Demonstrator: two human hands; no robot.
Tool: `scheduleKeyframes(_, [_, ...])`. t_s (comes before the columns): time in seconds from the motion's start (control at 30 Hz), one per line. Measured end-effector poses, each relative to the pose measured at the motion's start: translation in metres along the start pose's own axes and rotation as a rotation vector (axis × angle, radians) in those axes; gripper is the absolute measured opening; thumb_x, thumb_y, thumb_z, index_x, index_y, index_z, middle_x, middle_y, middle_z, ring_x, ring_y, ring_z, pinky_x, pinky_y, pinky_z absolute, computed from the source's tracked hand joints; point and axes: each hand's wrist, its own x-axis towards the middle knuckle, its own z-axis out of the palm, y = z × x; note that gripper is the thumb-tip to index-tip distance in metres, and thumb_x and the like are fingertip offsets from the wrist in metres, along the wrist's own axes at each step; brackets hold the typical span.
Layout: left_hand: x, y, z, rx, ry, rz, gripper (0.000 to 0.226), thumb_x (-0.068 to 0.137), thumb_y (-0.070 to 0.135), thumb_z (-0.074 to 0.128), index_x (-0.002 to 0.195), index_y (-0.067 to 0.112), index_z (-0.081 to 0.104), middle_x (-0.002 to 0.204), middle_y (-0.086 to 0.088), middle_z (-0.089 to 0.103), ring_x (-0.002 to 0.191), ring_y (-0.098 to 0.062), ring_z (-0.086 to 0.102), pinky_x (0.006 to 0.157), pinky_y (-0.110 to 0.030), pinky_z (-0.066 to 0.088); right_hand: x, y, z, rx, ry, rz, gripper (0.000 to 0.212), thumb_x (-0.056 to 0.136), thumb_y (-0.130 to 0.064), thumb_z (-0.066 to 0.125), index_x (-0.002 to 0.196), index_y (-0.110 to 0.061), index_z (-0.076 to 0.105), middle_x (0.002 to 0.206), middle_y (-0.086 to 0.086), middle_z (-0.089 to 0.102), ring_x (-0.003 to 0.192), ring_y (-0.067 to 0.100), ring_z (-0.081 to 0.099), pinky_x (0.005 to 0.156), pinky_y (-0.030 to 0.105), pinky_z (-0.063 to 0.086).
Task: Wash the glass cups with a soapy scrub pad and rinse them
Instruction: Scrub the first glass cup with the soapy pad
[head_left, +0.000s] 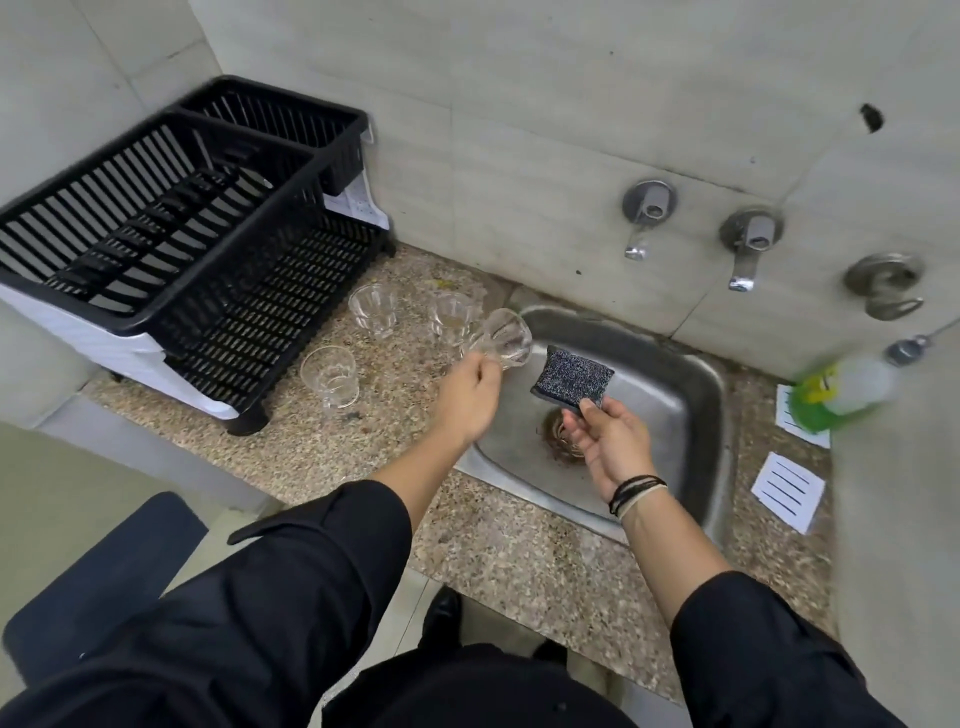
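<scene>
My left hand (470, 395) grips a clear glass cup (504, 338), tilted on its side with its mouth toward the sink. My right hand (610, 441) pinches the near edge of a dark grey scrub pad (571, 375), holding it over the steel sink (670, 395) just right of the cup. The pad and the cup are apart. Three more glass cups stand on the speckled counter left of the sink: one at the back left (373, 310), one behind the held cup (451, 317), one nearer the front (330, 375).
A black two-tier dish rack (171, 228) fills the counter's left side. Three wall taps (647, 218) hang above the sink. A green dish soap bottle (831, 395) lies at the right, with white paper markers (787, 491) beside it. The drain (558, 434) holds debris.
</scene>
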Motion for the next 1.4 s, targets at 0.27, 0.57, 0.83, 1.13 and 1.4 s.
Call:
scheduleKeyframes(0.27, [0.007, 0.039, 0.016, 0.645, -0.041, 0.331, 0.025, 0.099, 0.035, 0.047, 0.104, 0.017, 0.062, 0.103, -0.006, 0.044, 0.066, -0.027, 0.049, 0.066, -0.034, 0.041, 0.000, -0.026, -0.019, 0.025, 0.051, -0.065, 0.020, 0.096, 0.007, 0.058, 0.101, -0.012, 0.054, 0.089, 0.008, 0.062, 0.066, 0.014, 0.067, 0.067, 0.023, 0.059])
scheduleKeyframes(0.57, [0.011, 0.036, 0.030, 0.877, 0.007, 0.507, 0.026, 0.097, 0.036, 0.047, 0.098, 0.016, 0.063, 0.105, -0.008, 0.053, 0.078, -0.025, 0.057, 0.080, -0.040, 0.046, -0.001, -0.039, -0.025, -0.041, 0.036, -0.107, 0.018, 0.097, 0.002, 0.057, 0.104, -0.015, 0.060, 0.099, 0.007, 0.068, 0.082, 0.018, 0.066, 0.076, 0.030, 0.059])
scheduleKeyframes(0.83, [0.021, 0.026, 0.033, 0.052, -0.201, 0.074, 0.035, 0.097, 0.028, 0.057, 0.065, 0.018, 0.045, 0.060, 0.003, 0.044, 0.057, -0.013, 0.042, 0.056, -0.032, 0.035, 0.010, -0.038, -0.008, -0.985, -0.069, -0.826, 0.027, 0.094, -0.010, 0.061, 0.119, -0.020, 0.066, 0.115, 0.000, 0.071, 0.104, 0.017, 0.066, 0.090, 0.025, 0.053])
scheduleKeyframes(1.13, [0.018, 0.019, 0.035, -0.324, -0.175, -0.041, 0.029, 0.101, 0.018, 0.053, 0.072, 0.011, 0.051, 0.069, -0.003, 0.046, 0.069, -0.014, 0.049, 0.066, -0.024, 0.053, 0.007, -0.052, 0.051, -1.542, -0.164, -0.922, 0.025, 0.087, -0.007, 0.059, 0.107, -0.012, 0.073, 0.096, 0.013, 0.074, 0.096, 0.037, 0.061, 0.082, 0.039, 0.050])
scheduleKeyframes(1.4, [0.018, 0.021, 0.028, -0.271, -0.191, -0.056, 0.027, 0.105, 0.023, 0.051, 0.081, 0.010, 0.055, 0.073, -0.011, 0.051, 0.065, -0.016, 0.054, 0.059, -0.025, 0.043, 0.014, -0.076, 0.070, -1.583, -0.367, -0.510, 0.038, 0.084, -0.018, 0.062, 0.122, -0.019, 0.067, 0.121, 0.006, 0.068, 0.121, 0.032, 0.055, 0.093, 0.035, 0.044])
